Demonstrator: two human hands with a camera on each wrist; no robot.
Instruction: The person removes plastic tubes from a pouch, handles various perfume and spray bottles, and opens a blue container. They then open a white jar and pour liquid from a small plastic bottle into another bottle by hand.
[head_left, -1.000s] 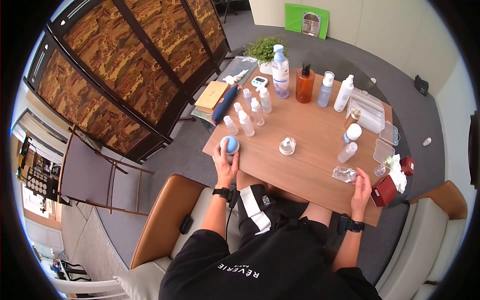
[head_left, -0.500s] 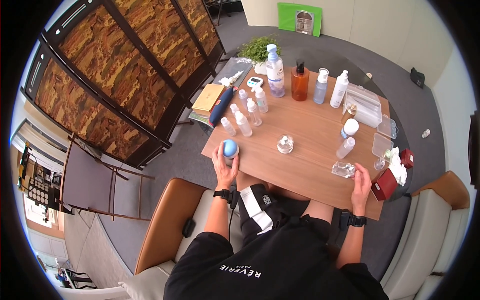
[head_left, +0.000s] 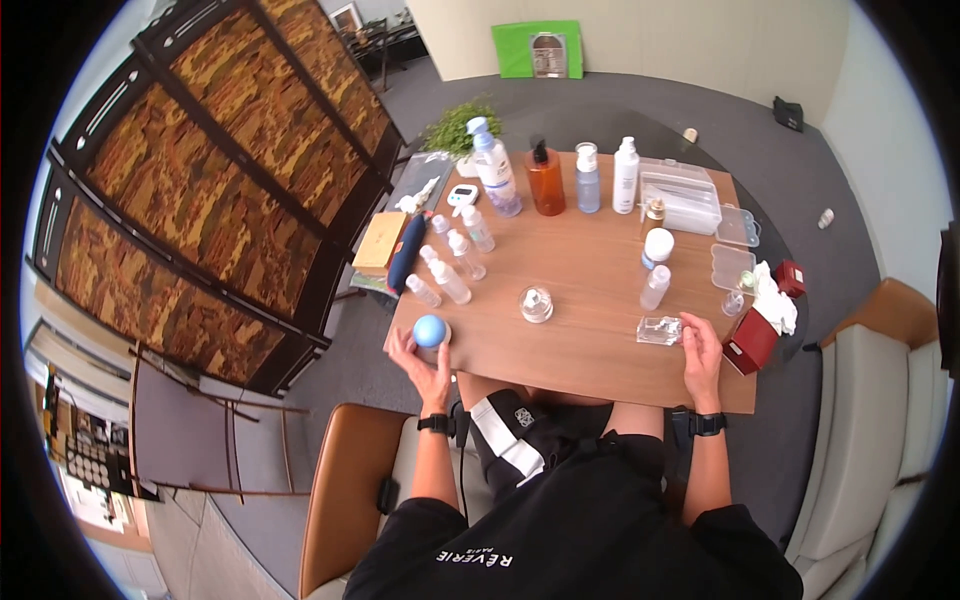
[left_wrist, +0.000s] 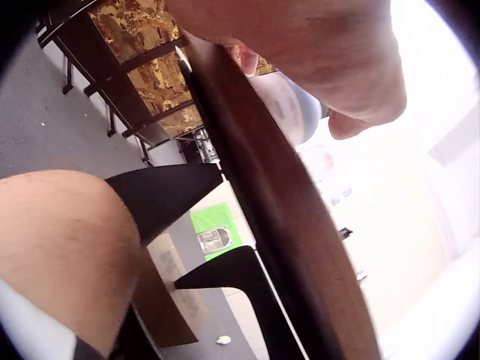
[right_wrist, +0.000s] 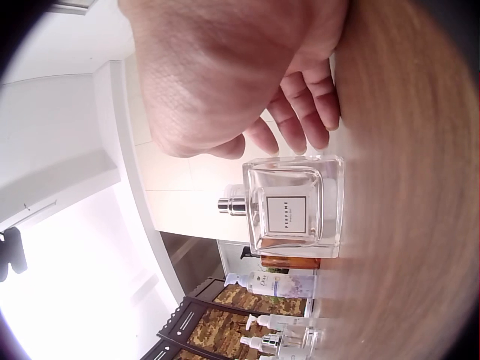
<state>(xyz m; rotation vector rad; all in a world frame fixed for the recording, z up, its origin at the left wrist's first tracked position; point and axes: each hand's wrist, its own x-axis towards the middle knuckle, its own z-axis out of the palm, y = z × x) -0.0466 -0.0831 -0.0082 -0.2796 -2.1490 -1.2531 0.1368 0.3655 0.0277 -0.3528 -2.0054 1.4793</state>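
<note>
By the table's near left corner stands a round jar with a blue domed top (head_left: 430, 331). My left hand (head_left: 428, 376) is around its near side, fingers spread to the left and thumb at the right. In the left wrist view the jar's pale body (left_wrist: 289, 109) shows beyond the thumb, partly hidden by the hand. A clear square perfume bottle (right_wrist: 292, 210) with a silver spray neck and a white label is beside my right hand (head_left: 702, 352). The right fingers are relaxed, fingertips right at the bottle's edge. A round clear glass bottle (head_left: 536, 304) stands between the hands.
Several small pump and spray bottles (head_left: 453, 283) stand at the left; a lotion pump (head_left: 495, 175), an amber bottle (head_left: 545, 180) and a white spray bottle (head_left: 625, 178) line the back. A clear plastic case (head_left: 680, 205) and dark red tissue box (head_left: 752, 340) are at the right.
The head view has swung, so the table sits lower and further left in it. My left fingers have loosened and spread around the blue-topped jar. The right hand stays by the perfume bottle.
</note>
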